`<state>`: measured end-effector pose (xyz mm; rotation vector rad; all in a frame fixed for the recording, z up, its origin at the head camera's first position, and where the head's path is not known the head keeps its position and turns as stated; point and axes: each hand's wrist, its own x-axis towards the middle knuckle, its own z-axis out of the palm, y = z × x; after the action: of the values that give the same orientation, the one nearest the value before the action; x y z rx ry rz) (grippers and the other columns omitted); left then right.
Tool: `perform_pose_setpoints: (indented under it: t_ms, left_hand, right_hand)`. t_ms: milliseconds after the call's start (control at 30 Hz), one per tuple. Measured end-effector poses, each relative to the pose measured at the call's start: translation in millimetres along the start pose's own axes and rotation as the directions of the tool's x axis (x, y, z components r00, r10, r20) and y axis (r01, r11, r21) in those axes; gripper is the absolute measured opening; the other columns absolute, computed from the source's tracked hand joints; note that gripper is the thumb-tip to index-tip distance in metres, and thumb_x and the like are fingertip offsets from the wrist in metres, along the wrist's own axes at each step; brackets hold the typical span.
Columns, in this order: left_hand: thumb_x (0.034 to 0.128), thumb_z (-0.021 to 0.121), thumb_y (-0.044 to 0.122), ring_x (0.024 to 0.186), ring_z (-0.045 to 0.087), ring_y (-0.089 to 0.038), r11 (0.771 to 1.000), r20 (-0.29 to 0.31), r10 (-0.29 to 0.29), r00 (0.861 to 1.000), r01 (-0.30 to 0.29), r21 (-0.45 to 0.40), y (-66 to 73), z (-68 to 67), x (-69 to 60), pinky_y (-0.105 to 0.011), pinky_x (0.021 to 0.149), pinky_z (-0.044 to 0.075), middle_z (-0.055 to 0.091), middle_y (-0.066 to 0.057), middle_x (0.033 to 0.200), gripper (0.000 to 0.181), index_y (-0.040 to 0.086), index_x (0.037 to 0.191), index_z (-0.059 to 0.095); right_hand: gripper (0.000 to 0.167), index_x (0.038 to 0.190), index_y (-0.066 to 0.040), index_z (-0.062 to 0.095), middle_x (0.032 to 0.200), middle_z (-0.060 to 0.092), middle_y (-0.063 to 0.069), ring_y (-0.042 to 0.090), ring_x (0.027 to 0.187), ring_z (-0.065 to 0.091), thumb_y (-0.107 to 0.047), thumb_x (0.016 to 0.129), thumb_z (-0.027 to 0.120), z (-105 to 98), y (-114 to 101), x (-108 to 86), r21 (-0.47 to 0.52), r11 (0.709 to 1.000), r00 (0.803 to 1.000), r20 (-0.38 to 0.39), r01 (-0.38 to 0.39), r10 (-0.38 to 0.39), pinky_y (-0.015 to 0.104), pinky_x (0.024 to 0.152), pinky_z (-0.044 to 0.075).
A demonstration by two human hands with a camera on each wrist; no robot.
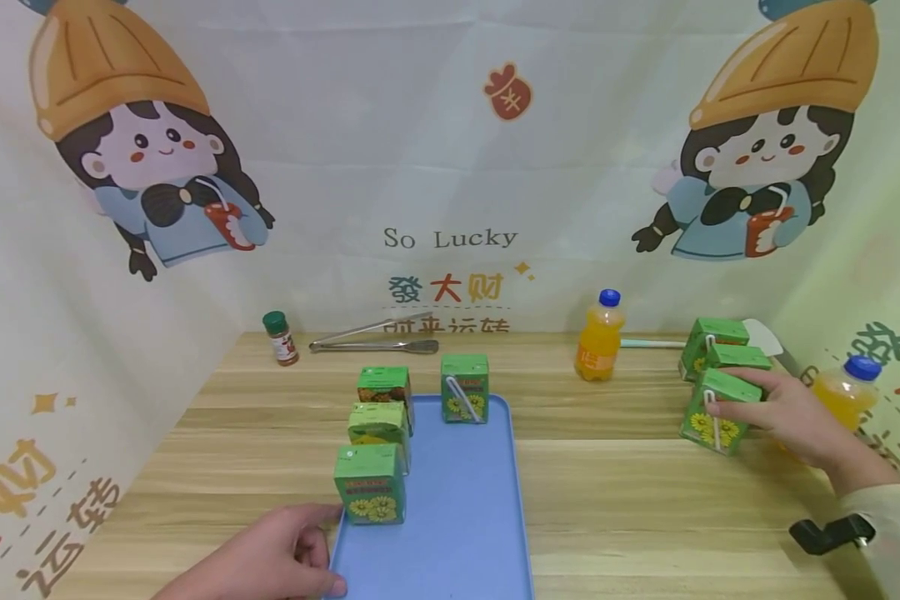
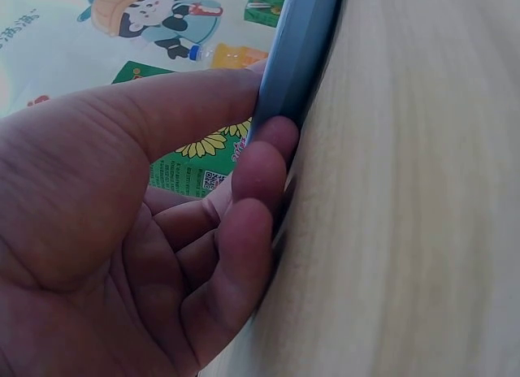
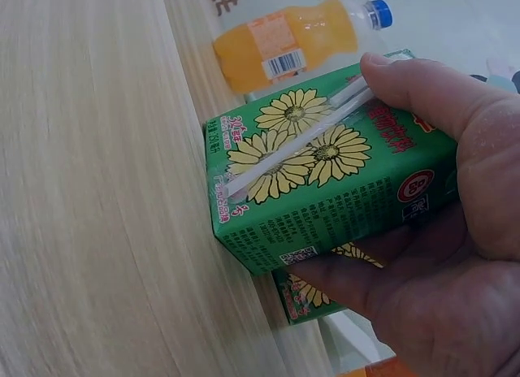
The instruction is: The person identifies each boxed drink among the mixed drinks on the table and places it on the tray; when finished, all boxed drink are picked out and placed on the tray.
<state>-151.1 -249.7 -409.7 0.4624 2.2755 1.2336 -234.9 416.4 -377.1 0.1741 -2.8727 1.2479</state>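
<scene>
My left hand (image 1: 270,554) grips the left edge of the blue tray (image 1: 465,533), its fingertips (image 2: 258,170) against the rim in the left wrist view. My right hand (image 1: 791,417) holds a green drink carton (image 1: 712,425) with a white straw, the thumb on its straw side and fingers round the opposite side, as the right wrist view shows of the carton (image 3: 325,166). Two more green cartons (image 1: 708,337) stand right behind it. Along the tray's left side is a row of cartons (image 1: 370,492), and one carton (image 1: 465,392) stands at its far end.
An orange drink bottle (image 1: 598,342) stands at the back; another bottle (image 1: 843,392) is at the right behind my right hand. Metal tongs (image 1: 378,344) and a green-capped jar (image 1: 281,340) lie or stand at the back left. A pale-handled utensil (image 1: 652,343) lies behind the cartons.
</scene>
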Motion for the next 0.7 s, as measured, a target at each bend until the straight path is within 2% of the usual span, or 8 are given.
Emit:
perform_pose_setpoints:
  t_ms: [167, 367, 600, 700]
  left_hand:
    - [0.0929, 0.090, 0.016, 0.072, 0.065, -0.016, 1.000, 0.001, 0.003, 1.000, -0.003, -0.005, 0.5, 0.3, -0.6, -0.026, 0.062, 0.050, 0.070, -0.007, 0.084, 0.091, -0.028, 0.153, 0.038]
    - [0.0928, 0.091, 0.019, 0.072, 0.065, -0.016, 1.000, -0.005, 0.012, 1.000, -0.012, 0.017, 0.8, 0.5, 0.5, -0.026, 0.062, 0.050, 0.071, -0.005, 0.083, 0.091, -0.029, 0.152, 0.040]
    - [0.0929, 0.091, 0.018, 0.071, 0.065, -0.016, 1.000, -0.004, 0.012, 1.000, -0.012, 0.017, -0.6, -0.4, -0.1, -0.026, 0.063, 0.050, 0.071, -0.006, 0.083, 0.092, -0.030, 0.152, 0.038]
    - [0.0928, 0.091, 0.018, 0.071, 0.065, -0.015, 1.000, -0.007, 0.023, 1.000, -0.023, 0.021, -0.2, -0.2, 0.1, -0.026, 0.063, 0.050, 0.070, -0.005, 0.083, 0.093, -0.030, 0.152, 0.038]
  right_hand:
    - [0.061, 0.153, 0.010, 0.059, 0.127, 0.073, 0.021, 0.011, 0.098, 0.069, -0.023, 0.106, 0.079, 3, -5, 0.7, 0.003, 1.000, 1.000, -0.001, 0.018, -0.018, 0.029, 0.079, 0.059]
    - [0.067, 0.154, 0.010, 0.058, 0.127, 0.074, 0.023, 0.019, 0.101, 0.070, -0.027, 0.104, 0.082, 9, -11, 1.2, -0.024, 1.000, 1.000, 0.010, 0.002, -0.002, 0.028, 0.079, 0.059]
    - [0.070, 0.155, 0.008, 0.058, 0.131, 0.074, 0.024, 0.029, 0.108, 0.070, -0.034, 0.104, 0.082, 17, -19, 6.0, -0.079, 0.997, 0.999, 0.030, 0.016, -0.014, 0.037, 0.083, 0.058]
    - [0.070, 0.156, 0.008, 0.057, 0.133, 0.073, 0.024, 0.030, 0.110, 0.070, -0.032, 0.104, 0.082, 21, -27, 8.2, -0.046, 0.998, 0.999, 0.046, 0.030, -0.028, 0.038, 0.085, 0.059]
